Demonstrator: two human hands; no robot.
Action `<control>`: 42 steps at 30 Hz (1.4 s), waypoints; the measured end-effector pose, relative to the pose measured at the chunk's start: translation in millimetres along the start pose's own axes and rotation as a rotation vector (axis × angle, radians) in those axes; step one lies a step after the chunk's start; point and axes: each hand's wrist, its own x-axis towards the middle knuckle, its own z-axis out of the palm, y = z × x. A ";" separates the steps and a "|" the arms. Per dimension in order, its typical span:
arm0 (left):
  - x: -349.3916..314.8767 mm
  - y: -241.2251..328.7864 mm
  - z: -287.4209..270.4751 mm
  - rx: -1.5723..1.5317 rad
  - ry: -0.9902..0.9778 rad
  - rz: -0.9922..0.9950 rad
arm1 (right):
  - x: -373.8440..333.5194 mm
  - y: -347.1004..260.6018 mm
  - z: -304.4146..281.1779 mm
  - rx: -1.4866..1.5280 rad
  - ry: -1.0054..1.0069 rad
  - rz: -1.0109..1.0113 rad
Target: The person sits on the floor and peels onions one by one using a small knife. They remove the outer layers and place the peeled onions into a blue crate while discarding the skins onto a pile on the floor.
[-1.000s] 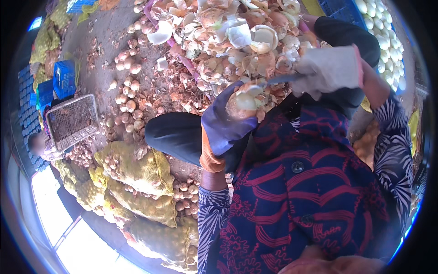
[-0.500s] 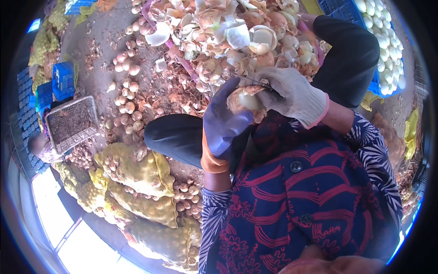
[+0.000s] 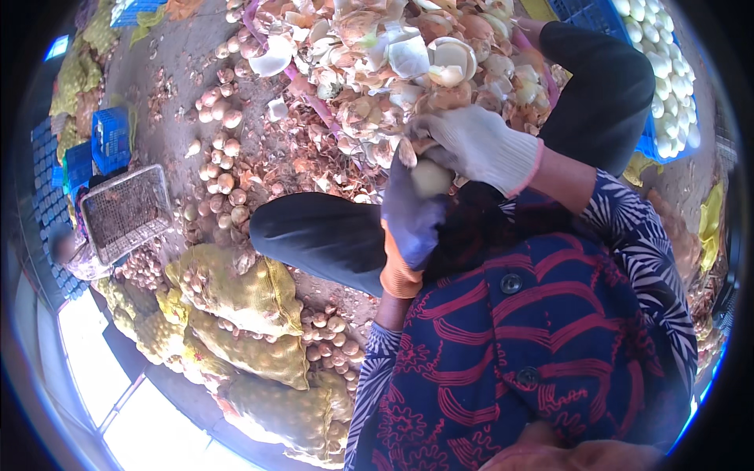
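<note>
My left hand [image 3: 410,206], in a blue-purple glove with an orange cuff, is closed around a partly peeled onion [image 3: 431,179] in front of my lap. The onion's pale, smooth side faces up. At its far side my right hand [image 3: 479,147], in a white knitted glove, is curled over the onion with its fingers bent. Some brown skin shows beneath those fingers. The small knife seen in the right hand a moment ago is hidden by the glove now. Just beyond both hands rises a heap of onion skins [image 3: 369,102].
Unpeeled onions [image 3: 224,184] lie on the floor to the left, with yellow mesh sacks [image 3: 243,290] of onions nearer. A blue crate [image 3: 646,145] of peeled onions stands at far right. At far left, a person [image 3: 82,263] is beside a grey crate [image 3: 126,212].
My left hand has moved right and nearer, turning the onion so that more of its pale side shows. My right hand has shifted slightly left and up; the dark blade has gone from sight.
</note>
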 end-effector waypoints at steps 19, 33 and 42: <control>36.6 32.7 -10.7 -0.306 0.036 -0.324 | -32.1 -42.4 -51.0 0.014 0.136 -0.007; 22.3 40.9 14.6 -0.623 0.116 -0.500 | -31.1 -10.0 -47.3 0.147 0.072 -0.002; 31.6 35.2 19.6 -0.298 0.137 -0.328 | -32.8 -14.5 -61.8 0.128 0.206 0.029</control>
